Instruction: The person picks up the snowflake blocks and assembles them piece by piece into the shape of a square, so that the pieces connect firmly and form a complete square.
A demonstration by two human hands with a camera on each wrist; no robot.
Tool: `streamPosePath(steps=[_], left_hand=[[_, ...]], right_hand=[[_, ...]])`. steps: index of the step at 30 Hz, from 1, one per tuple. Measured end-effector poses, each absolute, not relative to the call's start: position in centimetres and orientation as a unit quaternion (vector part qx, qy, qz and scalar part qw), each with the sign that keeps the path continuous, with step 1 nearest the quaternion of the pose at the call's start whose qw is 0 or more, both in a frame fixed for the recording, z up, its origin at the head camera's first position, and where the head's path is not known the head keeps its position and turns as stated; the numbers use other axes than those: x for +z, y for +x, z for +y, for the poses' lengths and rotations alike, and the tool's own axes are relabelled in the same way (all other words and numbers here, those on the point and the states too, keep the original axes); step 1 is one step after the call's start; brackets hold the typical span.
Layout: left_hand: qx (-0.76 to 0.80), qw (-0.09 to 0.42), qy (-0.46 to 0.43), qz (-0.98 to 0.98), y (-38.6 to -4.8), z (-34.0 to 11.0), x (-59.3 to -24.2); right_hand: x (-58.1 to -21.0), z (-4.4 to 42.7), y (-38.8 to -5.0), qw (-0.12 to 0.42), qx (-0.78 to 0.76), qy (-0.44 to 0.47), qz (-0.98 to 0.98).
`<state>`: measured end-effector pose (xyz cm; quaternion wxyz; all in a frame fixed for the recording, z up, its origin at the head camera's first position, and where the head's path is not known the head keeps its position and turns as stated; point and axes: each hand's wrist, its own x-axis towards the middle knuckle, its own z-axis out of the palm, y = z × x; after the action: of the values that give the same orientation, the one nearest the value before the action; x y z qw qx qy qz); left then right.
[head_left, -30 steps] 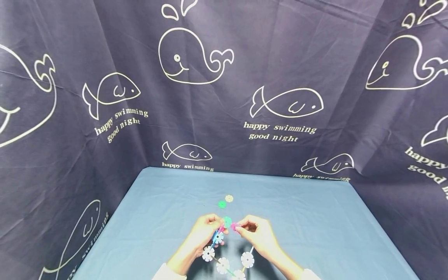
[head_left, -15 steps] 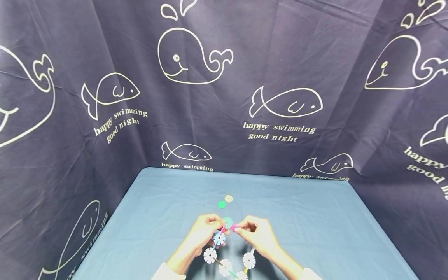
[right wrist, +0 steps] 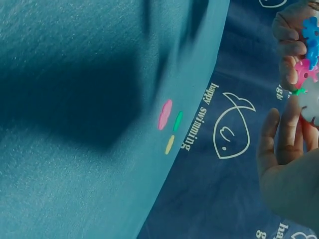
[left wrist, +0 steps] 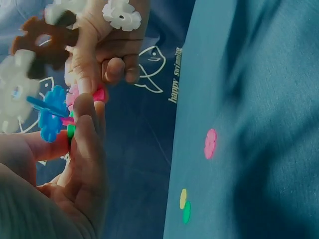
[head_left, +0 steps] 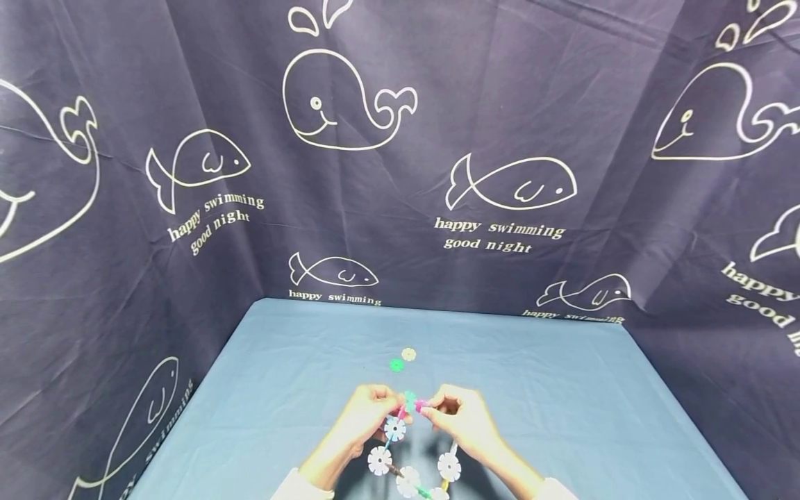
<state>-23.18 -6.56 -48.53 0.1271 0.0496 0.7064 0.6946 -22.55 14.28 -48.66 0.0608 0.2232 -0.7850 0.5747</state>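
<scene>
A dark purple-blue fabric curtain (head_left: 400,180) printed with white whales, fish and the words "happy swimming good night" rises behind and on both sides of a bench covered in plain blue cloth (head_left: 294,368), as we see from the head camera. Two pale sleeves (head_left: 302,487) reach in over the near part of the bench.

Above that same part we see the left hand (head_left: 370,417) and the right hand (head_left: 461,418), fingertips near each other. Between them, over the bench, a chain of flower-shaped, notched plastic discs (head_left: 409,481) hangs in a curve, with white, blue and brown pieces among its links; the brown disc (left wrist: 42,42) is blurred in the left wrist view.

The left hand's thumb and fingers are clamped on a green notched disc (head_left: 409,401) at the chain's end. The right hand's thumb and finger pinch a pink notched disc (head_left: 421,406) against it; whether the two are slotted together, we cannot tell.

Lying flat on the bench, farther back than the hands, are a loose pale-yellow disc (head_left: 409,354) and a bright-green disc (head_left: 396,364), just beside each other. The wrist cameras show us a loose pink disc (left wrist: 211,144) near them on the bench.
</scene>
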Motion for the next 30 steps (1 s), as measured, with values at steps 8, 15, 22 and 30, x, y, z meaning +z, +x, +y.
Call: streamPosePath(steps=[8,15,22,30], left_hand=[[0.723,0.131,0.054,0.677,-23.0,-6.0,-48.8],[0.691,0.169,0.048,0.702,-23.3,-6.9,-49.1],[0.685,0.181,0.046,0.704,-23.1,-9.8,-49.3],[0.681,0.164,0.026,0.713,-22.1,-14.7,-49.0]], right_hand=[[-49.3,14.5,-22.7,0.041,0.583,0.231,-0.778],[-49.3,14.5,-23.8,0.011,0.573,0.269,-0.774],[-50.9,14.8,-26.4,0.002,0.533,0.255,-0.807],[-54.2,15.2,-27.8,0.095,0.319,0.244,-0.911]])
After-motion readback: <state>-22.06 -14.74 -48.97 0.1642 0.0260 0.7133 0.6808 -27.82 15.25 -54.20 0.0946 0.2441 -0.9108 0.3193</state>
